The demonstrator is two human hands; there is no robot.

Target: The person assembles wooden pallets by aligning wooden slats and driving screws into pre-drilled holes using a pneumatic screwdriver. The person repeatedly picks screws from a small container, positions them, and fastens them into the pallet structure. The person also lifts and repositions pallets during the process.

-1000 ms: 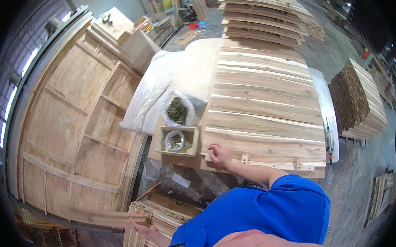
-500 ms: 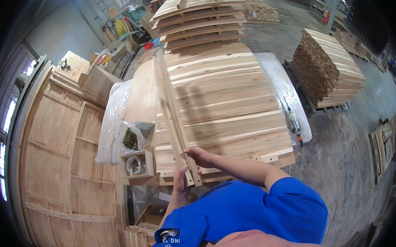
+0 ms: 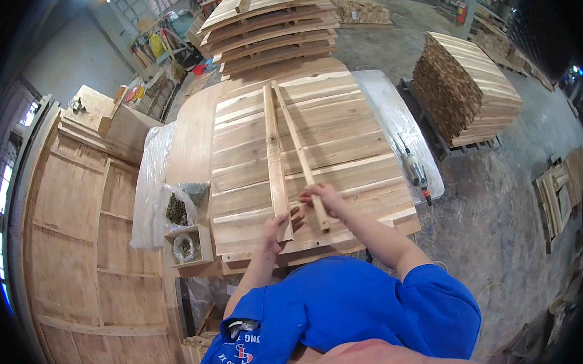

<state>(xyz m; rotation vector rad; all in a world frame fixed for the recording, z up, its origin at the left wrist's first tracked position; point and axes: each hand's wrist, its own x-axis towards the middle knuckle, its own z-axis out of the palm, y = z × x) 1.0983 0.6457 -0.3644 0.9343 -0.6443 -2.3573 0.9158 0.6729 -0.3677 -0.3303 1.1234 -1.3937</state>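
Note:
My left hand (image 3: pixel 277 234) grips the near end of a long wooden strip (image 3: pixel 275 162), its fingers partly behind the wood. Around a second wooden strip (image 3: pixel 297 140), close to its near end, my right hand (image 3: pixel 323 197) is closed. The two strips lie apart at the near end and come close together at the far end. Both extend over a panel of joined wooden boards (image 3: pixel 358 146) on the worktable. Small dark holes show near the second strip's near end.
Left of the panel are a bag of screws (image 3: pixel 177 209), a wooden box (image 3: pixel 203 242) and plastic wrap (image 3: pixel 149 182). A power driver (image 3: pixel 417 169) rests on the wrapped right side. Stacked slatted panels (image 3: pixel 272 31) stand beyond; a pile of boards (image 3: pixel 465 89) sits at far right.
The two strips, held together before, are now separated. My right hand has moved right with one strip, while my left hand keeps the other over the panel.

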